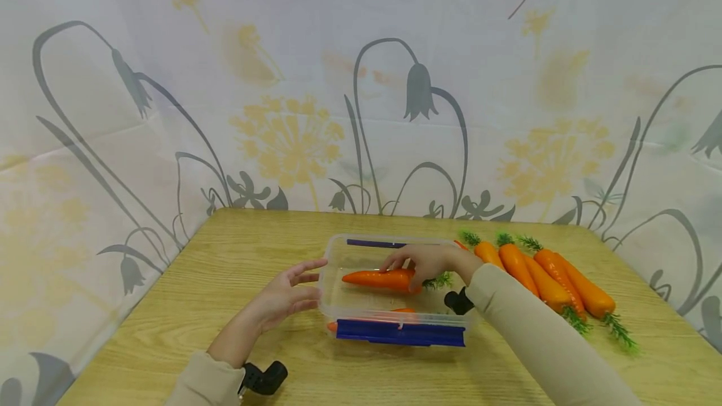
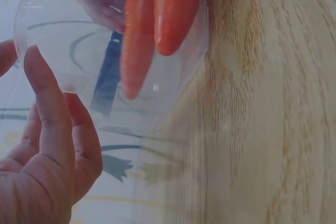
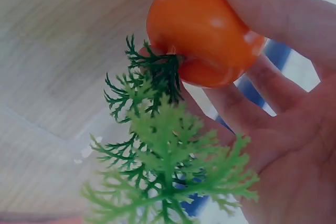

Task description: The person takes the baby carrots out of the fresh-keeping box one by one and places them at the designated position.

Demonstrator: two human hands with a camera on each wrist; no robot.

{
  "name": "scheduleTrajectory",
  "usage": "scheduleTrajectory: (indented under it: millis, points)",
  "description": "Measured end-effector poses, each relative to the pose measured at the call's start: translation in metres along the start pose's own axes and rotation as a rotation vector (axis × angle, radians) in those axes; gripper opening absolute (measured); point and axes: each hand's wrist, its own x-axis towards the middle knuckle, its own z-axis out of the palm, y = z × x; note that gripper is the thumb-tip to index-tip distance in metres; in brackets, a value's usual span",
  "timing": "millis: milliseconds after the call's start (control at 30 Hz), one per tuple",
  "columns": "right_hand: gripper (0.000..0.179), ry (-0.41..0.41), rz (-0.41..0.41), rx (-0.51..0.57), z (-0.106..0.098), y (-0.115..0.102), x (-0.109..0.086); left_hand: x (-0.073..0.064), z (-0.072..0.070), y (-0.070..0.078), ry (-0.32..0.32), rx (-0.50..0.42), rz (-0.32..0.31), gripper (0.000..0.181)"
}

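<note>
My right hand (image 1: 431,260) grips an orange toy carrot (image 1: 369,279) by its thick end, inside a clear plastic container (image 1: 323,293). The carrot lies sideways, its tip to the left and green leaves (image 3: 168,177) at the right. Thumb and fingers wrap its top end in the right wrist view. At the container's left side is my left hand (image 1: 287,293), fingers loosely extended, with fingertips (image 2: 34,59) right at the rim. Through the clear wall, another carrot (image 2: 176,14) shows lower in the container, beside a second carrot shape (image 2: 137,51).
Several toy carrots (image 1: 555,281) with green tops lie side by side on the wooden table (image 1: 254,237), right of the container. A blue latch flap (image 1: 400,334) hangs along the container's near side. Behind the table is a flower-patterned cloth (image 1: 316,161).
</note>
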Motion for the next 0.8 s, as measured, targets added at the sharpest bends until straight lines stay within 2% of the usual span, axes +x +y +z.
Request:
scheduleTrajectory:
  millis: [167, 400, 533, 800]
  points:
    - [0.057, 0.057, -0.007, 0.007, -0.007, -0.005, -0.007, -0.001, 0.001, 0.001, -0.002, -0.005, -0.004, 0.061]
    - [0.055, 0.078, -0.057, -0.018, -0.018, -0.016, -0.024, -0.003, 0.002, 0.002, -0.001, -0.006, -0.004, 0.061]
    - [0.055, 0.097, -0.058, -0.015, -0.022, -0.022, -0.034, -0.003, 0.003, 0.003, -0.003, -0.009, -0.002, 0.063]
    - [0.055, 0.141, -0.056, -0.078, -0.026, -0.032, -0.058, -0.003, 0.003, 0.003, 0.007, -0.006, -0.004, 0.062]
